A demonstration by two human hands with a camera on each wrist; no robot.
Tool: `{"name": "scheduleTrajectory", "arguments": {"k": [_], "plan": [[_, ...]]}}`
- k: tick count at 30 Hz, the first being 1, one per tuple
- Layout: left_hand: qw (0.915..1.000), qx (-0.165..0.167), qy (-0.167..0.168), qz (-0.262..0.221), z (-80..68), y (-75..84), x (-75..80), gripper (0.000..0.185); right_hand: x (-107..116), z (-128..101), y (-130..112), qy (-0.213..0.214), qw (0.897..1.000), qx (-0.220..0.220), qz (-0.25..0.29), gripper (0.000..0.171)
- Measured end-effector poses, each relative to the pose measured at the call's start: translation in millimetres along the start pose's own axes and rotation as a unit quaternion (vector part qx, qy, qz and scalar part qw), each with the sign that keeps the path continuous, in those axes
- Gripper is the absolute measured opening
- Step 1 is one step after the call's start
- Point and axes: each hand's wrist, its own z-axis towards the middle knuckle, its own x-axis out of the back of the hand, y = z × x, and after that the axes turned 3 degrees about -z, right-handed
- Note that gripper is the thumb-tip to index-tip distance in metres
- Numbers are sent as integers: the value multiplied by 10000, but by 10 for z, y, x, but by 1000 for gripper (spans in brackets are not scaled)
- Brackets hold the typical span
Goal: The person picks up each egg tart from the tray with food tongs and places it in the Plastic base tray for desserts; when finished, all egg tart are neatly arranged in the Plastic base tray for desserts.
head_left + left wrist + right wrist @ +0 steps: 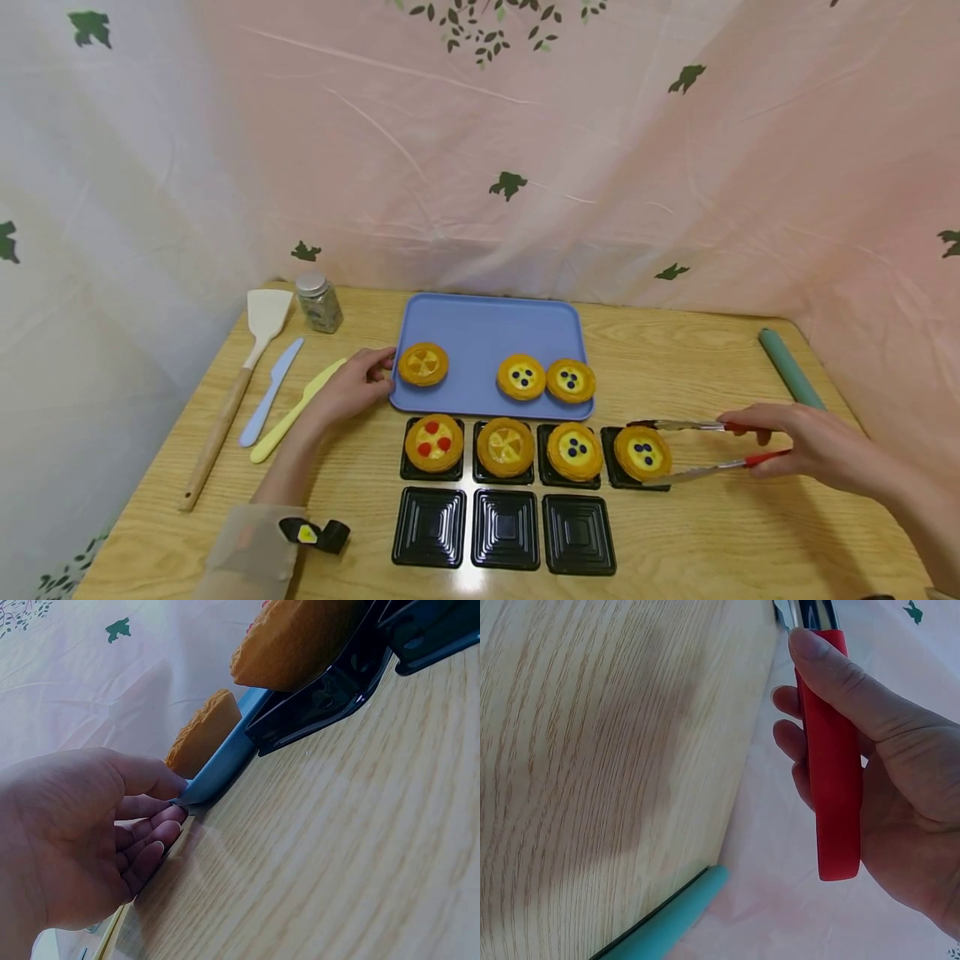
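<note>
My left hand (354,385) pinches the left edge of a blue tray (480,323) between thumb and fingers; the left wrist view shows the thumb at the rim. Tongs with red handles (832,765) are in my right hand (813,442). Their metal arms stand spread around a blueberry-topped egg tart (642,453), which sits on a small black square tray (611,475) at the row's right end. On the blue tray lie a tart with orange wedges (423,364) at the left and two blueberry tarts (521,377) at the right.
Alongside stand a red-berry tart (433,443), a wedge-topped tart (506,447) and another blueberry tart (574,452), on black trays. Three bare black trays (505,529) lie in front. Left are a spatula (243,375), two plastic knives (273,387) and a jar (320,304); right, a green cylinder (791,368).
</note>
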Motion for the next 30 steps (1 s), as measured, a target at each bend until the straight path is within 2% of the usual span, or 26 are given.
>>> {"name": "scheduleTrajectory", "arguments": {"k": [17,20,24,27,30], "plan": [[10000,20,-7,-31,-9,20,5,64,49,-34,26,-230,9996,-55,179,66],[10000,2,-1,-24,-7,8,-5,64,75,-46,39,-347,9986,-159,377,66],[10000,15,-1,-22,-8,0,-16,63,132,-43,80,-335,9972,-95,655,67],[10000,19,2,-7,-9,3,-13,64,224,-6,67,-371,9960,-237,775,68],[10000,29,13,9,-10,7,-2,64,335,134,-24,-283,9967,-451,615,69]]}}
